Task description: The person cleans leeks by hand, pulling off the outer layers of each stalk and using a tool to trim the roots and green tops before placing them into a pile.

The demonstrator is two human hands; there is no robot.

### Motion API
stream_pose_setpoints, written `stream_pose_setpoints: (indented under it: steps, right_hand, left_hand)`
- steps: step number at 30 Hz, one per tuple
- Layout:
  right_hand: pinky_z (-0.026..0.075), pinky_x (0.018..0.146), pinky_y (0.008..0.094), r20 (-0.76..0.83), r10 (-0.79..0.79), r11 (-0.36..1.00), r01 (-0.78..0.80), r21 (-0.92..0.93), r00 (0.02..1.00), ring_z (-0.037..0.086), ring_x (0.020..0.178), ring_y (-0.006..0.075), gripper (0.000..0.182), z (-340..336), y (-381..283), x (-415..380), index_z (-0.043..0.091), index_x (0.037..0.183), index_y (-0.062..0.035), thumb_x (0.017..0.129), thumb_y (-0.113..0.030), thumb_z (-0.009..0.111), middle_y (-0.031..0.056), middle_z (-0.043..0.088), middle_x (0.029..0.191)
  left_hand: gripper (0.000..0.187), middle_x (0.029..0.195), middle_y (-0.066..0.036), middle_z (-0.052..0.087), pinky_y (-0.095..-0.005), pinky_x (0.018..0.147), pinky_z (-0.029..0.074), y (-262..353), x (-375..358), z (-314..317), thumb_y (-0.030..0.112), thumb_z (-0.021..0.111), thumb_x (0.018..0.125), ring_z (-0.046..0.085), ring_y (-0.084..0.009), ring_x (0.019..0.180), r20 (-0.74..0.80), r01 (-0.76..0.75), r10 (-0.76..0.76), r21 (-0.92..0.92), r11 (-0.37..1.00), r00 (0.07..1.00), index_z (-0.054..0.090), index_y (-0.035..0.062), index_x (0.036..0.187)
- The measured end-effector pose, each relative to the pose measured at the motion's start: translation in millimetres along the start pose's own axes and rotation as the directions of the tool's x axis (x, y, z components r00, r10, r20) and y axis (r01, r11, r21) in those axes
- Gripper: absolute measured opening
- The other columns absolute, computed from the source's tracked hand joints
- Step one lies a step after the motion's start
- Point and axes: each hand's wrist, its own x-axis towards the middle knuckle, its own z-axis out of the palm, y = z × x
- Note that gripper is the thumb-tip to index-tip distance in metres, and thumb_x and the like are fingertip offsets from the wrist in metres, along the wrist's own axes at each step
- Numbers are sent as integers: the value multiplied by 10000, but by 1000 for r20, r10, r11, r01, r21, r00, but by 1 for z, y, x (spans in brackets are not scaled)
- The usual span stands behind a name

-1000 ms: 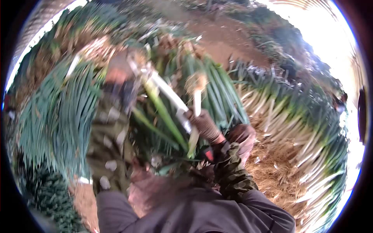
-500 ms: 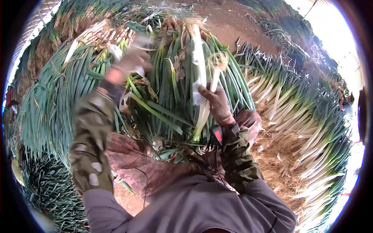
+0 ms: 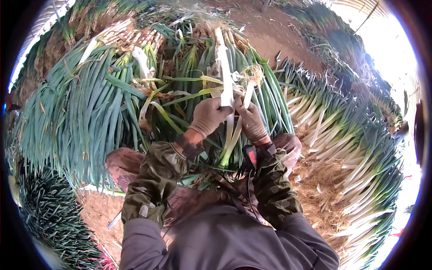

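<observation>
My left hand (image 3: 210,116), in a tan glove, is pinched at the white stalk of a long green onion (image 3: 225,67) in front of me. My right hand (image 3: 252,120), gloved too, is closed around the lower white part of a second green onion (image 3: 248,92), whose roots point up and away from me. Both hands almost touch, and the two stalks run down between them. Beneath lies a heap of green leaves (image 3: 189,67) across my lap. What exactly the left fingertips grip is partly hidden.
A large bundle of green onions (image 3: 85,108) spreads at the left. Along the right runs a long row of onions (image 3: 355,148) with white stalks and roots. Dark green tops (image 3: 54,216) stand at lower left. Bare soil (image 3: 265,31) shows at the top.
My left hand has come from the upper left to the stalks beside my right hand. Peeled yellow-green leaves now lie across the heap at the left. My right hand has barely moved.
</observation>
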Motion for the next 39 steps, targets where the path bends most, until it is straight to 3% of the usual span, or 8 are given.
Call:
stream_pose_setpoints:
  steps: [3,10,14,19,26,28,31,39]
  right_hand:
    - [471,785,224,141,-6,994,22,-109,990,552,872,46,348,0,-7,-2,654,1216,-10,1025,-298,612,-44,650,982]
    - [470,725,227,127,-3,993,18,-117,992,562,819,54,259,6,-8,3,693,1117,-11,995,-237,660,-37,660,919]
    - [489,726,240,36,-119,973,124,-194,992,581,836,70,240,14,9,2,685,1108,3,984,-202,673,-31,665,937]
    - [466,738,226,153,-25,998,17,57,988,556,837,56,302,14,3,-7,671,1123,-25,1009,-302,640,-36,655,940]
    - [497,790,233,209,-24,999,19,27,978,606,865,73,314,12,-25,11,662,1098,-25,1025,-326,607,-15,679,950]
    - [509,766,238,240,-53,999,51,15,969,627,843,83,277,7,-33,22,662,1088,-23,1027,-287,603,2,684,924]
    - [445,599,240,131,-117,925,156,-346,985,537,690,47,232,32,-61,22,656,1016,-11,1020,-231,584,-48,589,776]
    - [486,700,268,211,-153,875,231,-425,966,561,772,85,204,27,-47,24,680,1065,15,967,-163,656,-1,657,832]
  left_hand:
    - [170,620,34,564,-187,430,324,17,1,-17,191,755,866,476,-35,493,177,241,-165,-654,717,970,715,29,837]
    - [106,644,35,575,-204,415,278,15,5,-27,160,745,877,427,-36,469,195,325,-273,-735,595,942,720,58,862]
    - [160,731,-14,682,-231,533,438,26,0,-36,136,732,865,564,-58,592,-77,-255,250,-57,965,965,736,-11,929]
    - [145,762,-15,700,-232,588,473,27,-7,-42,104,699,888,598,-60,657,-4,-144,158,-431,891,987,737,-20,951]
    - [124,831,-62,750,-334,726,544,13,-6,-52,144,761,823,704,-152,736,240,-49,62,-61,997,969,753,63,916]
    - [233,811,-130,710,-415,747,542,23,-14,-45,287,773,771,693,-319,783,233,-136,51,363,922,971,750,90,891]
    - [257,826,-153,702,-445,745,533,20,-20,-39,297,765,771,689,-346,818,184,-97,40,314,944,982,736,73,895]
    - [231,816,-150,704,-421,722,537,7,-18,-24,260,762,788,694,-332,777,142,-134,89,343,930,986,736,71,918]
